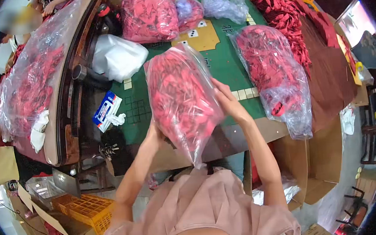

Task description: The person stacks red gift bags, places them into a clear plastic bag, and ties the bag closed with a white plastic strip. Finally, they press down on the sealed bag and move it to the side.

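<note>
A clear plastic bag (181,95) packed with pinkish-red pieces is held up between my two hands, over the near edge of the table. Its gathered, narrow end points down toward my body. My left hand (155,133) grips the bag from its lower left, with the fingers hidden behind the plastic. Along the right side, my right hand (230,102) presses its fingers against the bag. What the red pieces are I cannot make out through the film.
On the green tabletop (136,108) stand another filled bag (273,65) at right and one (149,15) at the back. A white plastic bag (118,56), black bottle (88,77) and tissue pack (108,111) lie left. Cardboard boxes (322,168) and an orange crate (82,209) sit below.
</note>
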{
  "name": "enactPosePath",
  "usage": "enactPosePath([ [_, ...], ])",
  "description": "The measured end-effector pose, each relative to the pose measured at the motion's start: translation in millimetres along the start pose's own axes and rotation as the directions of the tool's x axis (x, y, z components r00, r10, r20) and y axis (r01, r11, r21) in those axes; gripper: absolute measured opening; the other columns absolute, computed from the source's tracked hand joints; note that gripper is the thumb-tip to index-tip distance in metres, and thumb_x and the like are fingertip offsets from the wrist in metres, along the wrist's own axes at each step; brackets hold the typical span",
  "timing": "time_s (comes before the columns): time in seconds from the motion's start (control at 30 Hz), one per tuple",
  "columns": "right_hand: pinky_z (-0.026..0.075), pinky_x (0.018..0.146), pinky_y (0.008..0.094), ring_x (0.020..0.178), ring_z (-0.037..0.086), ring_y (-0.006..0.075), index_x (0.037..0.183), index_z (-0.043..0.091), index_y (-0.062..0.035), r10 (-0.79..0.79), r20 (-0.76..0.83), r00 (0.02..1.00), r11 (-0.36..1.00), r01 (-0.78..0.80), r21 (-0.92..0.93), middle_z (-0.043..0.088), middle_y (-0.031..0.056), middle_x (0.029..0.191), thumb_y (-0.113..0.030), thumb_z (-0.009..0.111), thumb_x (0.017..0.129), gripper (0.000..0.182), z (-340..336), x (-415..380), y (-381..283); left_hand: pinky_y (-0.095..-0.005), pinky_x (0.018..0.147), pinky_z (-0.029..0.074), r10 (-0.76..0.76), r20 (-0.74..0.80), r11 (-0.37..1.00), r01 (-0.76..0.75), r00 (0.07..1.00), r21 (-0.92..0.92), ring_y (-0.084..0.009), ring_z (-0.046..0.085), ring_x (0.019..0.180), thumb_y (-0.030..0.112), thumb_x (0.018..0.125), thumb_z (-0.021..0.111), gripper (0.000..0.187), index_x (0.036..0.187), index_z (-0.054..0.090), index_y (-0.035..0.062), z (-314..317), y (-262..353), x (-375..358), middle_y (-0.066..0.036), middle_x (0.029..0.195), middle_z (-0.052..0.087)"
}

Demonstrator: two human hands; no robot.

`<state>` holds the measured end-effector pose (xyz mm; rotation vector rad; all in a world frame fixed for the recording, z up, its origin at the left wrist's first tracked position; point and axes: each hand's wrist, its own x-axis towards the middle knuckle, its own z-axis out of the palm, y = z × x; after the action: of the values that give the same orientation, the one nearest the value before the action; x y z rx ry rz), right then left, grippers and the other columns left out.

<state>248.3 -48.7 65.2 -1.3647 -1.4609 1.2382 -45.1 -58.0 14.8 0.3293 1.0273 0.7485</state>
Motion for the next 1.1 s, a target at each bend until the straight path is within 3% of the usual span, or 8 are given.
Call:
enactPosePath([
  [0.23, 0.016, 0.116, 0.0363, 0.143, 0.018, 0.022, 0.151, 0.018, -0.0054, 0.117, 0.117, 0.986, 0.923, -0.151, 0.353, 0.019, 0.0093, 0.156, -0.054, 0.029, 0.1, 0.071, 16.0, -15.5, -23.8, -0.0447, 0.108, 0.036, 0.03, 0.071, 0.944, -0.005, 0.997, -0.329, -0.0275, 0.044, 0.13, 0.061, 0.095, 0.032, 0.072, 0.147, 0.031, 0.01, 44.9, -1.6, -15.2, -0.009, 0.146, 0.04],
  [0.27, 0.016, 0.116, 0.0363, 0.143, 0.019, 0.0221, 0.151, 0.018, -0.0056, 0.18, 0.097, 0.979, 0.906, -0.203, 0.37, 0.02, 0.0091, 0.156, -0.055, 0.03, 0.1, 0.072, 21.0, -19.2, -9.2, -0.0439, 0.108, 0.036, 0.199, 0.074, 0.941, -0.17, 0.977, -0.293, -0.027, 0.042, 0.13, 0.057, 0.097, 0.032, 0.068, 0.147, 0.032, 0.0102, 47.7, -5.0, -13.5, -0.009, 0.145, 0.04],
  [0.57, 0.03, 0.112, 0.0405, 0.134, 0.038, 0.0261, 0.147, 0.03, -0.0073, 0.278, 0.022, 0.96, 0.751, -0.232, 0.618, 0.037, 0.0106, 0.148, -0.053, 0.042, 0.097, 0.069, 27.1, -27.5, 18.2, -0.0424, 0.1, 0.044, 0.11, -0.125, 0.978, -0.13, 0.986, -0.164, -0.0264, 0.052, 0.119, 0.055, 0.097, 0.037, 0.065, 0.138, 0.044, 0.0056, 117.8, 37.6, -46.3, -0.012, 0.133, 0.052],
  [0.83, 0.033, 0.11, 0.0404, 0.129, 0.042, 0.0261, 0.144, 0.034, -0.0072, 0.184, -0.092, 0.979, 0.963, -0.198, -0.182, 0.043, 0.0101, 0.143, -0.049, 0.045, 0.095, 0.065, 51.9, -45.3, 37.5, -0.0305, 0.117, 0.012, 0.354, 0.026, 0.935, -0.355, 0.935, 0.021, -0.0171, 0.022, 0.142, 0.038, 0.1, 0.042, 0.06, 0.146, 0.031, -0.0001, 128.7, 57.1, -25.0, -0.008, 0.153, 0.029],
  [0.93, 0.034, 0.109, 0.0404, 0.127, 0.044, 0.0261, 0.143, 0.036, -0.0071, 0.123, -0.141, 0.982, 0.86, -0.176, -0.478, 0.045, 0.0099, 0.141, -0.047, 0.046, 0.095, 0.064, 69.9, -43.1, 41.9, -0.0351, 0.115, 0.018, 0.368, 0.142, 0.738, -0.381, 0.919, 0.557, -0.0206, 0.026, 0.14, 0.035, 0.097, 0.051, 0.058, 0.144, 0.038, 0.004, 145.4, 68.1, -55.4, -0.01, 0.151, 0.033],
  [1.03, 0.035, 0.108, 0.0404, 0.126, 0.045, 0.026, 0.142, 0.037, -0.007, 0.063, -0.18, 0.982, 0.668, -0.175, -0.724, 0.047, 0.0097, 0.139, -0.046, 0.047, 0.094, 0.062, 77.7, -55.4, 51.0, -0.0457, 0.109, 0.027, 0.44, 0.443, 0.687, -0.61, 0.781, 0.395, -0.0352, 0.033, 0.133, 0.031, 0.09, 0.062, 0.052, 0.133, 0.049, 0.0051, 122.3, 63.4, -50.8, -0.022, 0.135, 0.048],
  [1.07, 0.035, 0.108, 0.0403, 0.125, 0.046, 0.026, 0.141, 0.038, -0.007, 0.045, -0.191, 0.981, 0.59, -0.18, -0.787, 0.048, 0.0097, 0.138, -0.045, 0.047, 0.094, 0.062, 80.7, -62.3, 54.2, -0.0468, 0.108, 0.028, 0.693, 0.379, 0.229, -0.685, 0.613, 0.691, -0.0378, 0.034, 0.131, 0.031, 0.088, 0.065, 0.053, 0.131, 0.049, 0.0047, 114.3, 49.5, -47.0, -0.023, 0.134, 0.046],
  [1.1, 0.035, 0.108, 0.0403, 0.125, 0.046, 0.026, 0.141, 0.038, -0.007, 0.029, -0.196, 0.98, 0.506, -0.184, -0.843, 0.048, 0.0096, 0.137, -0.045, 0.048, 0.094, 0.061, 78.2, -64.5, 57.3, -0.0475, 0.107, 0.029, 0.779, 0.338, 0.067, -0.606, 0.527, 0.792, -0.0392, 0.037, 0.128, 0.034, 0.086, 0.067, 0.06, 0.133, 0.045, 0.0049, 109.1, 36.9, -44.6, -0.023, 0.134, 0.044],
])
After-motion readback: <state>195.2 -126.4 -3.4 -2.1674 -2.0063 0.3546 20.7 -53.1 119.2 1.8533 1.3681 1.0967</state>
